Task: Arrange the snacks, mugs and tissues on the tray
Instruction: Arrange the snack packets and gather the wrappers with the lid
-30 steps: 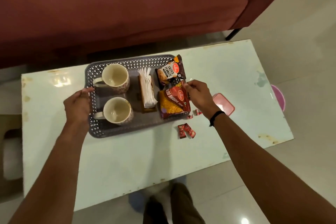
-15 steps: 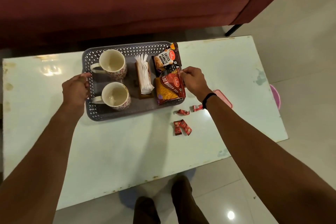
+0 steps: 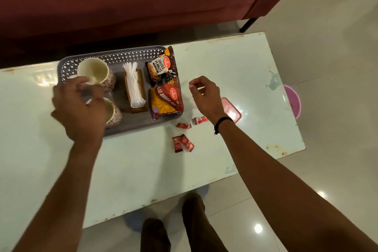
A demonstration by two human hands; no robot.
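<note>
Both hands have let go of the grey tray (image 3: pixel 114 58) since a moment ago. The left hand (image 3: pixel 78 108) now hovers blurred over the near mug (image 3: pixel 114 111), fingers spread and holding nothing. The right hand (image 3: pixel 205 96) hangs loosely curled, empty, just right of the tray. On the tray the far mug (image 3: pixel 96 71) stands at the left, the tissues (image 3: pixel 134 86) in the middle, the peanut packet (image 3: pixel 162 67) and the sev packet (image 3: pixel 166 101) on the right. Four small red sweets (image 3: pixel 183 143) lie on the surface near the tray's right corner.
</note>
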